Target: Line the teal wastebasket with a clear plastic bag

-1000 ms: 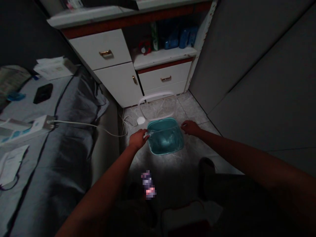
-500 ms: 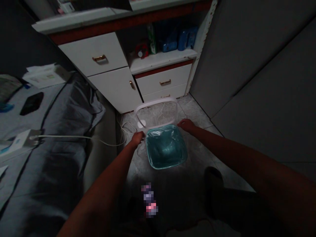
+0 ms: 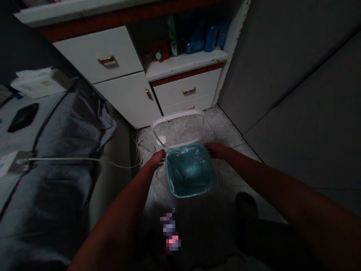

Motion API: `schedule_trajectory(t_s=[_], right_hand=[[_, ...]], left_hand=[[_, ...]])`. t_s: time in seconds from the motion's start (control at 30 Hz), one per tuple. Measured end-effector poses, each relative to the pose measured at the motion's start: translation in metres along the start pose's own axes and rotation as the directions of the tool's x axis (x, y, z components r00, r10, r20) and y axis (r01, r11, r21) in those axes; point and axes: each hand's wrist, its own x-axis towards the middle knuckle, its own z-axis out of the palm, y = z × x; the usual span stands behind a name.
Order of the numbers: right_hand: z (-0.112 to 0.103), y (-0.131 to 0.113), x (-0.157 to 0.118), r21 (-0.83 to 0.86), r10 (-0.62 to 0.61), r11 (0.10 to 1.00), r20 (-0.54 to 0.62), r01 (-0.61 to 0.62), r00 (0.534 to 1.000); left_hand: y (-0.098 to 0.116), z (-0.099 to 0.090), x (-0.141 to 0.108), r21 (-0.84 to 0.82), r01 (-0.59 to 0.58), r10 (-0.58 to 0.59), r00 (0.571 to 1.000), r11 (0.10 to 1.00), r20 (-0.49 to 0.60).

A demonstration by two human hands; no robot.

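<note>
A teal trash can [image 3: 189, 196] stands on the floor, lined with a clear plastic bag [image 3: 191, 169] that is folded over its rim. Its pale rim ring [image 3: 178, 117] is tilted up behind the opening. My left hand [image 3: 158, 159] is at the left side of the can, against the overhanging bag, thumb up and fingers partly seen and apart. At the right far corner, my right hand [image 3: 219, 150] rests along the outer side with its fingers spread downward. Parts of the fingers on both sides are dark and hard to make out.
A white cabinet [image 3: 126, 98] with drawers stands ahead, and a grey panel [image 3: 296, 94] is on the right. On the left, a bed [image 3: 64, 143] holds a tissue box [image 3: 39, 82] and a dark phone [image 3: 24, 117]. A white cable [image 3: 84, 159] runs to the floor.
My right hand has slid down from the can's far corner onto its right side, its fingers now spread. My left hand stays near the left rim. The view has shifted slightly.
</note>
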Motion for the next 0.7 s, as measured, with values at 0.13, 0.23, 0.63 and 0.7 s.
schedule_trajectory(t_s=[0.13, 0.23, 0.63, 0.7], right_hand=[[0.002, -0.005, -0.004, 0.178, 0.161, 0.974, -0.099, -0.141, 0.982], [-0.003, -0.026, -0.012, 0.138, 0.112, 0.988, -0.329, -0.07, 0.938], [-0.016, -0.081, -0.108, 0.1, -0.127, 0.986, -0.072, 0.134, 0.989], [-0.012, -0.057, -0.123, 0.044, -0.101, 0.994, -0.025, 0.102, 0.995]], left_hand=[[0.0, -0.001, -0.002, 0.001, -0.003, 0.003, 0.999, 1.0, -0.048], [0.011, -0.009, -0.004, -0.008, -0.088, 0.085, 0.979, 0.996, -0.187], [0.02, -0.045, -0.086, -0.183, -0.453, 0.422, 0.888, 0.873, -0.185], [-0.007, -0.035, -0.1, -0.112, -0.498, 0.487, 0.866, 0.86, -0.109]])
